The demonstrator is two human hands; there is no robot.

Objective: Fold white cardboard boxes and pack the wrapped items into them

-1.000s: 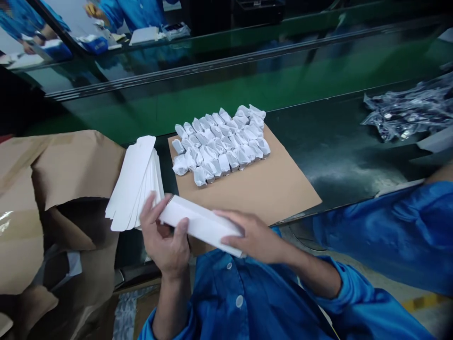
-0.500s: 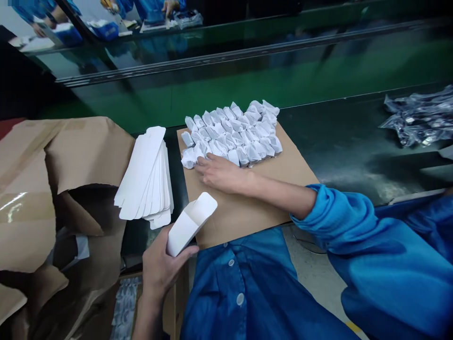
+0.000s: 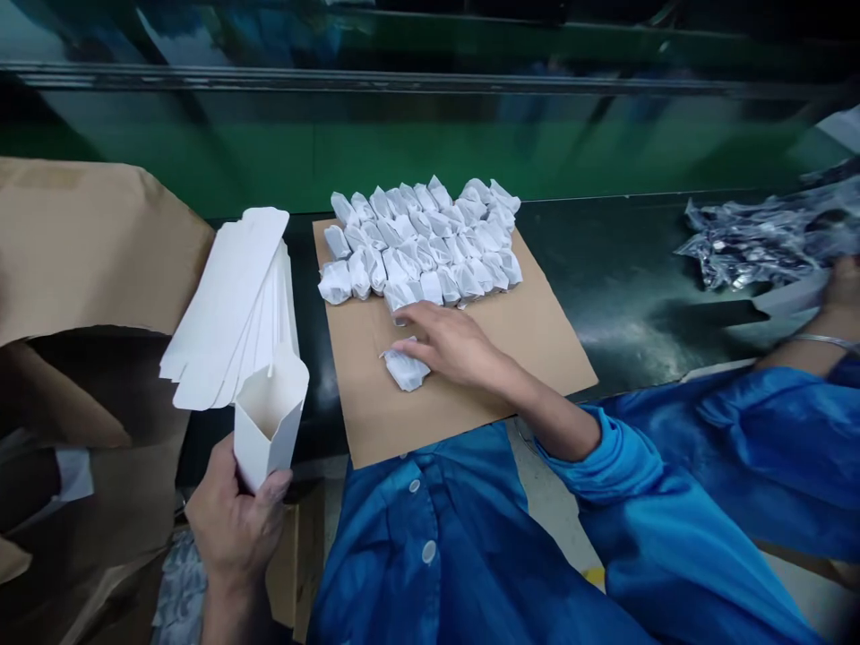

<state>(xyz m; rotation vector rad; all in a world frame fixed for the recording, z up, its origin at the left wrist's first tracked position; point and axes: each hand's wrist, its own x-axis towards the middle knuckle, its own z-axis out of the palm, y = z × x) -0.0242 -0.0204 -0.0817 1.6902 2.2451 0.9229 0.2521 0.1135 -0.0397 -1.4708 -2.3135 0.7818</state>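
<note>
My left hand (image 3: 238, 520) is closed around a small white carton (image 3: 272, 430), held upright with its top end and flap open. My right hand (image 3: 457, 345) hovers over the cardboard sheet (image 3: 363, 412), thumb and forefinger apart. Its thumb lies against a white paper-wrapped packet (image 3: 406, 369) set apart from the others. The forefinger is at another wrapped packet (image 3: 401, 299) that juts from the front row. Several more packets (image 3: 430, 237) lie in close rows behind; what is inside the paper is hidden.
A stack of flat white cartons (image 3: 228, 305) lies left of the sheet. Further left is a torn brown cardboard box (image 3: 87, 242). Clear plastic bags (image 3: 759, 237) lie at the right, near another person's hand (image 3: 839, 305). A green wall (image 3: 403, 148) runs along the back.
One packet has come away from the front row towards me. My right hand has moved slightly right and nearer. The carton has turned more upright and shifted left; the view has shifted too.
</note>
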